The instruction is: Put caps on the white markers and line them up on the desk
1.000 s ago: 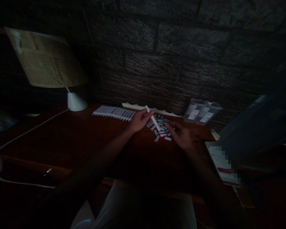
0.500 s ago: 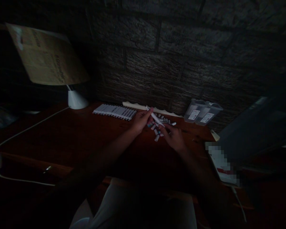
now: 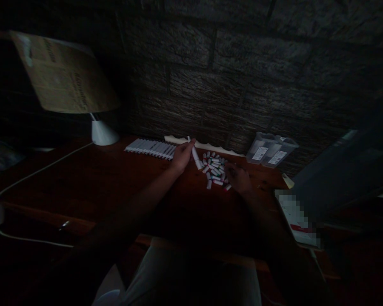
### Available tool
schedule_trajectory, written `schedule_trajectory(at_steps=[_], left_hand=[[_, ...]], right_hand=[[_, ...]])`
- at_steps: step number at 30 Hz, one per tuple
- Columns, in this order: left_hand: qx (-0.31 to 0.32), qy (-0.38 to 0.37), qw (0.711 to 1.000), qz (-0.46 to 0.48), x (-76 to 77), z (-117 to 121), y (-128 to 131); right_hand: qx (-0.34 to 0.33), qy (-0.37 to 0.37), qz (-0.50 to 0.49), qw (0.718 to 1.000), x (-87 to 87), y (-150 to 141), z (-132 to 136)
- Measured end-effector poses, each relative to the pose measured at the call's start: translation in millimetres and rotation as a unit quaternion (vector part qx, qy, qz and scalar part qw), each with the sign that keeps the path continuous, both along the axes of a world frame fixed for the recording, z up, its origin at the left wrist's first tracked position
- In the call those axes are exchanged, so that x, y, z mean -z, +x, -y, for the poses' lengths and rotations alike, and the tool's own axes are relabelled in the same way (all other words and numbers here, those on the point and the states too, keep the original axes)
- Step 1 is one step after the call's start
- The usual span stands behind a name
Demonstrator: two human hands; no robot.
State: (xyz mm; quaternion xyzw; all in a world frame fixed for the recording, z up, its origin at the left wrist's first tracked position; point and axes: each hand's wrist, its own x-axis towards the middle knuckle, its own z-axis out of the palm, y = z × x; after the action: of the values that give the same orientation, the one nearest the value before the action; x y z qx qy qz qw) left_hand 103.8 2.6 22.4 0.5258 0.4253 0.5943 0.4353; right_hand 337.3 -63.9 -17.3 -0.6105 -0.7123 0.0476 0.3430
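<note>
A white marker (image 3: 196, 158) is gripped between the thumb and fingers of my left hand (image 3: 181, 157), tilted with its lower end by the pile. Loose marker caps (image 3: 215, 172), white with coloured bands, lie heaped to its right on the wooden desk (image 3: 121, 182). At the right edge of this heap is my right hand (image 3: 239, 177), its fingers curled together; the dim light hides what they hold, if anything. To the left of my left hand, several white markers (image 3: 150, 147) lie side by side in a row, partly covered by that hand at the right end.
Two clear plastic containers (image 3: 268, 149) with labels stand at the back right. A lamp (image 3: 104, 133) with a paper-like shade is at the back left, its cord (image 3: 44, 170) crossing the desk. A pale wavy-edged strip (image 3: 210, 146) runs along the brick wall (image 3: 191, 85).
My right hand first met the marker's lower end, then drew away right to the edge of the caps. My left hand moved slightly left with the marker, which now stands steeper.
</note>
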Motion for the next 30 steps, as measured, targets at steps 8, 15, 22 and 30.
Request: schedule_trajectory(at_steps=[8, 15, 22, 30], left_hand=[[-0.038, 0.081, 0.991, -0.097, 4.9, -2.5, -7.1], [-0.025, 0.207, 0.946, -0.247, -0.1, 10.7, -7.3], [0.003, 0.236, 0.922, -0.307, 6.6, 12.6, -5.7], [0.011, 0.248, 0.912, -0.328, 6.4, 14.8, -7.0]], right_hand=[[0.073, -0.039, -0.039, 0.996, -8.2, 17.0, 9.6], [0.056, -0.044, -0.052, 0.996, -8.4, 17.5, 8.2], [0.059, -0.024, -0.063, 0.996, -14.6, 27.8, 10.9], [0.070, -0.050, -0.094, 0.992, -32.4, 36.6, 19.6]])
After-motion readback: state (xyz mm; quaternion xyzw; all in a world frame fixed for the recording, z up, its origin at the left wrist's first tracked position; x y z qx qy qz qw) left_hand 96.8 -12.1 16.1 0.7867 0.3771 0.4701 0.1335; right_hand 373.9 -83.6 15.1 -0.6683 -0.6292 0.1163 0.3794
